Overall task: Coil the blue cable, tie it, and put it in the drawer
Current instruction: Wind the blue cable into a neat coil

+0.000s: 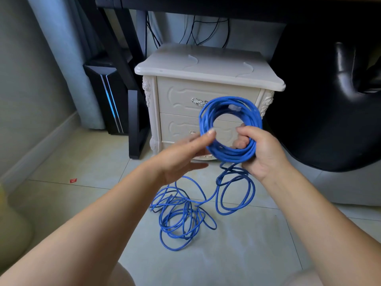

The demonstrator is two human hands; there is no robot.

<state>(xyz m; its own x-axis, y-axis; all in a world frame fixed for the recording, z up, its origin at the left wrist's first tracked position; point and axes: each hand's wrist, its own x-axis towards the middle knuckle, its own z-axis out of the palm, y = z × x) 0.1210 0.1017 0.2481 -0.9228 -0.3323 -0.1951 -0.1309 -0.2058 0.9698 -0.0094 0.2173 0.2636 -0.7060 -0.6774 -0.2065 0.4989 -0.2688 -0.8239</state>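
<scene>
A blue cable is partly wound into a round coil (231, 108) held up in front of a cream nightstand (206, 69). My right hand (263, 153) grips the coil's lower right side, fingers curled through the ring. My left hand (181, 157) pinches the coil's left edge with the thumb on top. The rest of the cable (181, 215) hangs down from the coil and lies in loose tangled loops on the tiled floor. Both nightstand drawers are shut; the upper drawer (185, 98) has a silver handle.
A black computer tower (107, 100) with a blue light strip stands left of the nightstand beside a black desk leg (134, 124). A black leather chair (340, 100) fills the right side. A small red scrap (73, 180) lies on the floor tiles.
</scene>
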